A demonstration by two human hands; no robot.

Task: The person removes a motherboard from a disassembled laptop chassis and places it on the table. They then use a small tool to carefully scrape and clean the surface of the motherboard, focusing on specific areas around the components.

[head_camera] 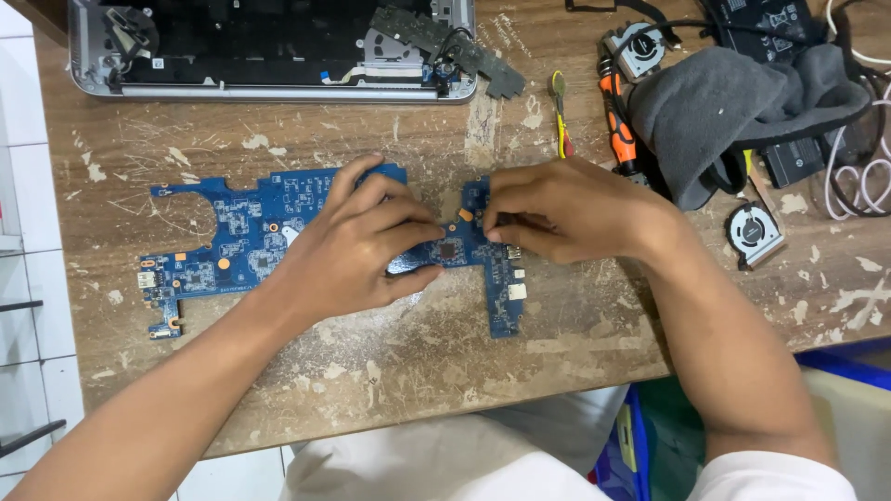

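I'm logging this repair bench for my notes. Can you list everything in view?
circuit board: one, blue, flat on the table centre, under both hands
table: one, worn brown wood with pale scuffs
laptop base: one, silver and black, opened, top left
screwdriver: one, orange and black, right of centre
tweezers: one, yellow, beside the screwdriver
cloth: one, grey, top right
fans: two, round, one below the cloth, one above it
cables: several, white, far right
left hand: resting on the board's middle
right hand: fingertips pinched at the board's right part
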